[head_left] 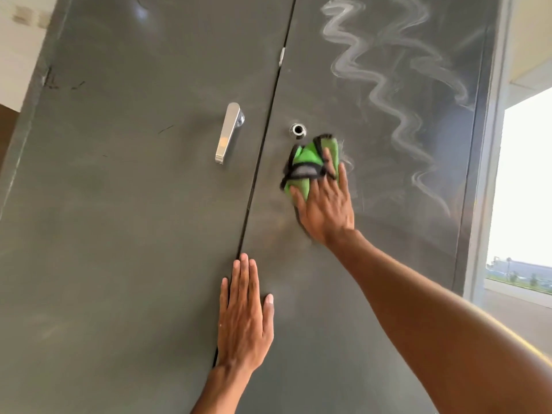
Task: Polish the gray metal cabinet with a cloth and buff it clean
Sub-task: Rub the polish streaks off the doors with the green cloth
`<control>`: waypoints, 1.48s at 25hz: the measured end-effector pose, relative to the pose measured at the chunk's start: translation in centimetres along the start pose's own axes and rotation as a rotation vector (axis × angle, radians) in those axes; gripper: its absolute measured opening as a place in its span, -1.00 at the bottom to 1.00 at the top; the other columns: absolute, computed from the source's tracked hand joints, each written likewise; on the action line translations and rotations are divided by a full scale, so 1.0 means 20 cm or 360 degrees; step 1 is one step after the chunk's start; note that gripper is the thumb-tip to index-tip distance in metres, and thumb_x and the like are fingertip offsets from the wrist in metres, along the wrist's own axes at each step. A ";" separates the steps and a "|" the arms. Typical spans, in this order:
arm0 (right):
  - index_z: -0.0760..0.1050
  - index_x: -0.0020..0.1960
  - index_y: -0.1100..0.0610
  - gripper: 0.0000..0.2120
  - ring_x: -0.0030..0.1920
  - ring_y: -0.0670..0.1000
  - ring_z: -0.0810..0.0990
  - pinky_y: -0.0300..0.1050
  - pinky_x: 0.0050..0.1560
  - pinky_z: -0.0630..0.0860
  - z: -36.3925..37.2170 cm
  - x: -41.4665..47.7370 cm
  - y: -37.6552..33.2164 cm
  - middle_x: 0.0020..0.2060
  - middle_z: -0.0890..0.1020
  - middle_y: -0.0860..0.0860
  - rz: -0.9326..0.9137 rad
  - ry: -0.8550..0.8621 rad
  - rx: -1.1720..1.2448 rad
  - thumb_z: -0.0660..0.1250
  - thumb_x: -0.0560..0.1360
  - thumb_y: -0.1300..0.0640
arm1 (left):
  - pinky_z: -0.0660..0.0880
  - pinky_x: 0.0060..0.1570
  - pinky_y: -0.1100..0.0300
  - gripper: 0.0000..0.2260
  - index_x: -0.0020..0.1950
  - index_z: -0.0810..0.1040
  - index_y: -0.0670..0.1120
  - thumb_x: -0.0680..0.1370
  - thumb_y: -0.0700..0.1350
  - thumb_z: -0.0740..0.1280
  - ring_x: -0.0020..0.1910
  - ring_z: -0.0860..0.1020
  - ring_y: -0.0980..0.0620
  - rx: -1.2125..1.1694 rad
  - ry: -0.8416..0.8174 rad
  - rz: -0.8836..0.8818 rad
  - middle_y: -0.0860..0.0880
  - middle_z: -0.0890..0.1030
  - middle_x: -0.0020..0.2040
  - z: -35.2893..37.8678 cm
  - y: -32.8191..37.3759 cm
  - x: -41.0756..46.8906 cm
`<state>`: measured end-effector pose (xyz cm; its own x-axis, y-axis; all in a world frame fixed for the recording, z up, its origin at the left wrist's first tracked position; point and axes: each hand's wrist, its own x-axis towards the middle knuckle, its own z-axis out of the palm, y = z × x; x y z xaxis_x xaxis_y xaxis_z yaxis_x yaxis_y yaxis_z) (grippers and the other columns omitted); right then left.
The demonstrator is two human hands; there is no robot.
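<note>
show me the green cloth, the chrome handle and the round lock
green cloth (304,156): head view, upper green fold
chrome handle (227,134): head view, middle of the lever
round lock (298,130): head view, its centre

Item count: one gray metal cabinet (89,264) with two door panels, namely one left door (134,189) and one right door (388,249), fitted with one chrome lever handle (228,132), one round lock cylinder (297,130) and one small metal tab (281,56) at the centre seam. Working items total one green cloth (304,161) and two hands, namely one left hand (245,318) and one right hand (325,207). White wavy streaks (385,94) number at least two (an exact count cannot be told where the fainter trails overlap), and one window opening (522,189) is present.
</note>
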<state>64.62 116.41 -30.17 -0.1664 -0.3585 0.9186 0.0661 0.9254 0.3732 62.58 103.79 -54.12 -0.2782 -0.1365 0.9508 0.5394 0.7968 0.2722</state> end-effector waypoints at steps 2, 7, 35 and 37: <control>0.41 0.52 0.13 -0.42 0.64 0.14 0.04 0.21 0.59 0.07 0.02 -0.25 0.05 0.59 0.21 0.20 -0.0371 -0.0014 -0.0022 0.06 0.68 -0.21 | 0.09 0.57 -0.14 -0.41 0.65 0.10 -0.24 0.69 0.03 0.05 0.66 0.05 -0.10 -0.0033 0.0008 -0.0063 -0.14 0.04 0.69 0.00 0.04 0.00; 0.32 0.56 0.17 -0.34 0.64 0.07 0.00 0.18 0.60 0.03 -0.04 0.02 0.31 0.63 0.13 0.14 -0.0279 -0.0077 -0.0076 0.04 0.65 -0.26 | 0.08 0.58 -0.13 -0.42 0.67 0.06 -0.21 0.70 0.03 0.04 0.67 0.01 -0.07 -0.0049 -0.0036 0.0164 -0.12 0.01 0.69 -0.03 0.11 0.24; 0.48 0.44 0.22 -0.43 0.59 0.19 0.20 0.24 0.60 0.02 0.01 0.56 -0.01 0.56 0.29 0.23 -0.0728 0.0114 -0.0275 0.10 0.67 -0.19 | 0.08 0.60 -0.12 -0.40 0.64 0.04 -0.31 0.70 0.01 0.06 0.66 0.03 -0.20 -0.0085 0.0425 0.0178 -0.22 -0.01 0.68 -0.05 0.15 0.75; 0.29 0.57 0.17 -0.35 0.63 0.14 0.06 0.19 0.61 -0.16 -0.09 0.84 0.06 0.61 0.17 0.18 -0.0263 -0.0086 -0.0365 -0.05 0.68 -0.24 | 0.11 0.58 -0.15 -0.41 0.63 0.09 -0.30 0.70 0.02 0.06 0.66 0.05 -0.17 -0.0009 0.0332 0.0143 -0.21 0.04 0.67 -0.05 0.16 0.78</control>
<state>63.73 111.25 -14.08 -0.2451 -0.4892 0.8370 0.2533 0.8010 0.5424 60.80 103.60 -38.17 -0.0589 -0.1842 0.9811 0.5592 0.8080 0.1853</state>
